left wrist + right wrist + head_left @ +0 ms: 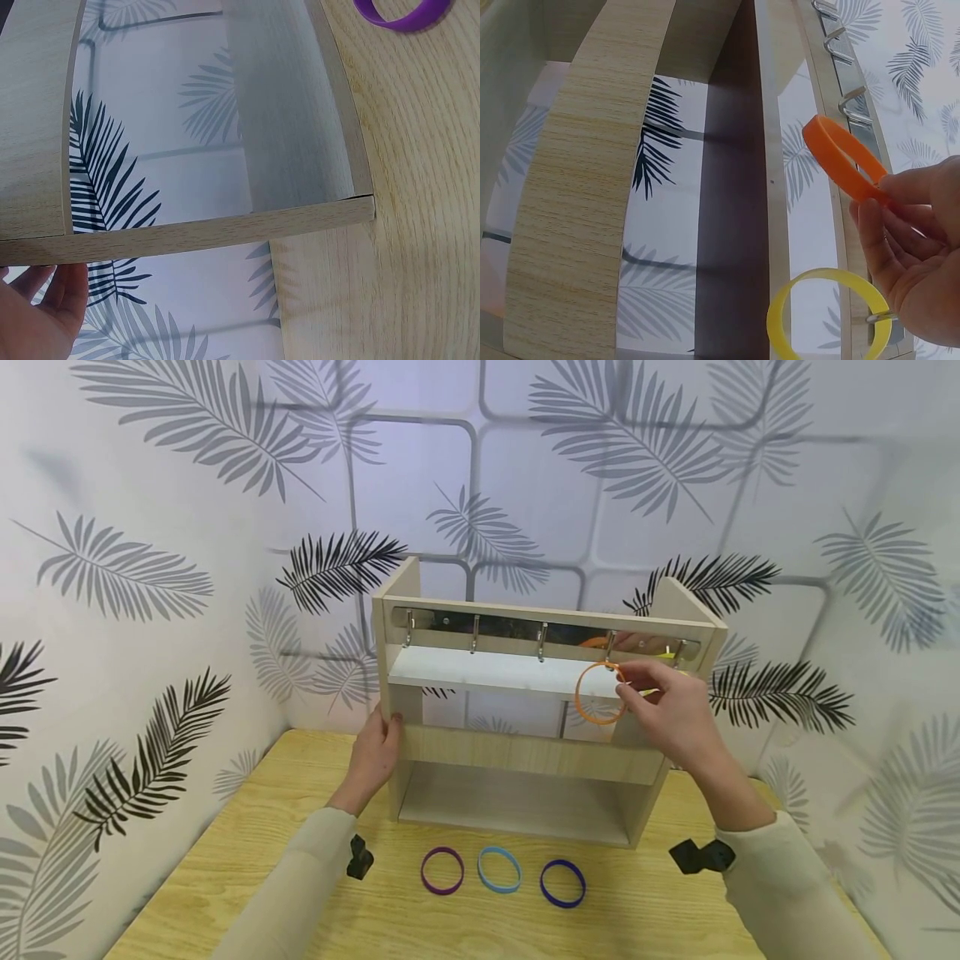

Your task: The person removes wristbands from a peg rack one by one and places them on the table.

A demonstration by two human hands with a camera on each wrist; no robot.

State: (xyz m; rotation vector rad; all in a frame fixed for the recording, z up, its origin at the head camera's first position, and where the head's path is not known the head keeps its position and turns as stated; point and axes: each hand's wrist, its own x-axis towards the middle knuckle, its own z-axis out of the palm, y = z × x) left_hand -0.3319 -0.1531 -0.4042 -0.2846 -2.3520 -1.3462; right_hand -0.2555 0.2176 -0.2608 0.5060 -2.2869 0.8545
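Observation:
My right hand (671, 706) pinches an orange wristband (579, 697) between thumb and fingertips, in front of the hook rail on a light wooden shelf unit (525, 756). In the right wrist view the orange wristband (838, 161) is close to the metal hooks (855, 105); whether it touches one I cannot tell. A yellow wristband (776, 319) hangs from the end hook, mostly hidden by the hand in the head view. My left hand (375, 750) holds the unit's left side panel. In the left wrist view, the fingers (71, 296) are against that panel (187, 231).
On the wooden table (300, 868) before the unit lie a purple wristband (424, 881), a light blue wristband (498, 888) and a dark blue wristband (562, 904). Behind stands a wall (525, 485) with a leaf pattern. Other hooks (475, 635) line the rail leftward.

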